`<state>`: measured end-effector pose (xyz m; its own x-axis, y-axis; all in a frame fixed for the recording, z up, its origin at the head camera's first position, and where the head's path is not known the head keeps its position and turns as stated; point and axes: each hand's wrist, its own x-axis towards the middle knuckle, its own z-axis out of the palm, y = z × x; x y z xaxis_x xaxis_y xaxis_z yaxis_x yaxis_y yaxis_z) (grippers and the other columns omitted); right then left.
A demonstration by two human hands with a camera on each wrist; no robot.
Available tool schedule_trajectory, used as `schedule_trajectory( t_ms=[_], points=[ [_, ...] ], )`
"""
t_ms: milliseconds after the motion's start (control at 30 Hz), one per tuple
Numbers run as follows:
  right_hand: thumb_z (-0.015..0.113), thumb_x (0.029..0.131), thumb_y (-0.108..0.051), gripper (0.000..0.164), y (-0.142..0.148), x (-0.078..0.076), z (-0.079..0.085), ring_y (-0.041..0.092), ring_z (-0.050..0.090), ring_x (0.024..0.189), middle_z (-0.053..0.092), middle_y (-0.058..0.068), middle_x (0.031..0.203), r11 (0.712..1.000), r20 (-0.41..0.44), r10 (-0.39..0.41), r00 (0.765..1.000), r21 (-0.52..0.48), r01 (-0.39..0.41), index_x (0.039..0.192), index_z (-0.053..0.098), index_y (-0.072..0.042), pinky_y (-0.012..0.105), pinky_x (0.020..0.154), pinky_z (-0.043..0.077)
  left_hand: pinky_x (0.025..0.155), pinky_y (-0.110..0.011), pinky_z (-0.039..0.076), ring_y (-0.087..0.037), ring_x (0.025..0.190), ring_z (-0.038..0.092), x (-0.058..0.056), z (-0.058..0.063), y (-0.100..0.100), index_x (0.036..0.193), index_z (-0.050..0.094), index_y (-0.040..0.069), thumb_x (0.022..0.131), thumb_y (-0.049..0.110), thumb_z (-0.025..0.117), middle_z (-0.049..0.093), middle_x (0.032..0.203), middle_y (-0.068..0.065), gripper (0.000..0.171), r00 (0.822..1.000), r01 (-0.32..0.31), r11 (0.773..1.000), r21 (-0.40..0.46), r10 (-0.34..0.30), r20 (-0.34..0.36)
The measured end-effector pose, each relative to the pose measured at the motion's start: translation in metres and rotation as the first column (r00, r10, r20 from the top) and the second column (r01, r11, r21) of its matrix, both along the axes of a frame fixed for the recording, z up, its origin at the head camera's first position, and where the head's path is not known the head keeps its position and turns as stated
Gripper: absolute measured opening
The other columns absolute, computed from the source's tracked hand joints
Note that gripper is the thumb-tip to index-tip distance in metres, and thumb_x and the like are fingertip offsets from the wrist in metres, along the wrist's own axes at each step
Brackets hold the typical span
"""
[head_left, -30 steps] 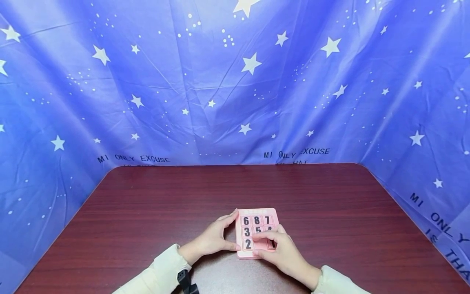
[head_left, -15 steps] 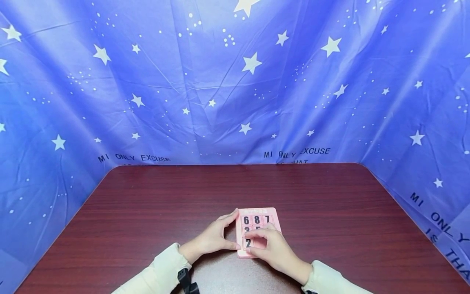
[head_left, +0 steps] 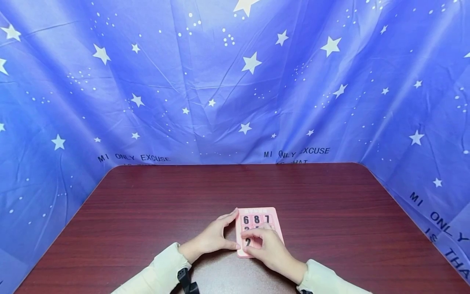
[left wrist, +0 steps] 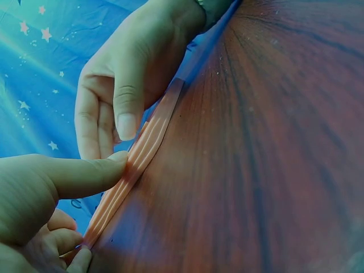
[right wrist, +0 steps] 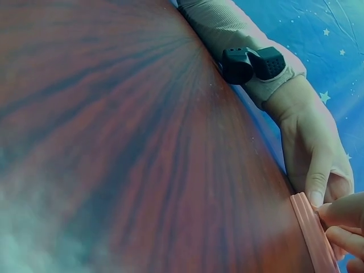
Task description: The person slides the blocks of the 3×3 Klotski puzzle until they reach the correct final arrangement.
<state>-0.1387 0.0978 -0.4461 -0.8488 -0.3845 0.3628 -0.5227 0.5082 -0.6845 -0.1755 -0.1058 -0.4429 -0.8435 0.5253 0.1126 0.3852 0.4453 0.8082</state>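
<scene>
A pink number sliding puzzle (head_left: 257, 220) lies flat on the table, its top row reading 6, 8, 7. My left hand (head_left: 213, 237) grips its left edge, thumb at the lower corner and fingers near the upper one. Over the lower tiles, my right hand (head_left: 273, 247) touches the puzzle with thumb and index finger spread on either side of the 2 tile (head_left: 248, 243). That hand hides much of the middle row and the lower right. In the left wrist view, the puzzle's ridged side (left wrist: 142, 151) shows between both hands.
The dark red wooden table (head_left: 165, 196) extends around the puzzle. Blue star-printed cloth (head_left: 220, 81) hangs behind and along both sides. A black device (right wrist: 250, 63) is strapped at the left sleeve's cuff.
My right hand has slid left across the puzzle, from right of the 2 tile to around it, covering more of the middle row. The left hand and puzzle stay put.
</scene>
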Motion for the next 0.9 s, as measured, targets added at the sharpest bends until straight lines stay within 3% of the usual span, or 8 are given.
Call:
schedule_trajectory(
  t_ms=[433, 900],
  points=[
    [0.079, 0.071, -0.019, 0.025, -0.0046, -0.0001, -0.0003, 0.005, 0.041, 0.074, 0.068, -0.008, 0.087, 1.000, 0.006, -0.028, 1.000, 0.013, 0.028, 0.096, 0.074, -0.015, 0.015, 0.061, 0.034, 0.110, -0.052, 0.024, -0.032, 0.135, 0.032, -0.0005, -0.0007, 0.0001, 0.143, 0.031, -0.006, 0.067, 0.019, 0.083, 0.031, 0.149, -0.020, 0.095, 1.000, 0.005, 1.000, -0.001, -0.005, -0.004],
    [0.079, 0.066, -0.010, 0.028, 0.0033, 0.0014, -0.0016, 0.002, 0.042, 0.075, 0.059, -0.010, 0.081, 0.997, -0.025, -0.075, 0.997, 0.010, 0.075, 0.092, 0.075, -0.018, 0.017, 0.062, 0.037, 0.110, -0.051, 0.023, -0.032, 0.135, 0.032, 0.0004, 0.0000, 0.0005, 0.144, 0.031, -0.004, 0.067, 0.018, 0.083, 0.030, 0.150, -0.018, 0.095, 1.000, -0.007, 1.000, -0.010, 0.007, 0.012]
  ],
)
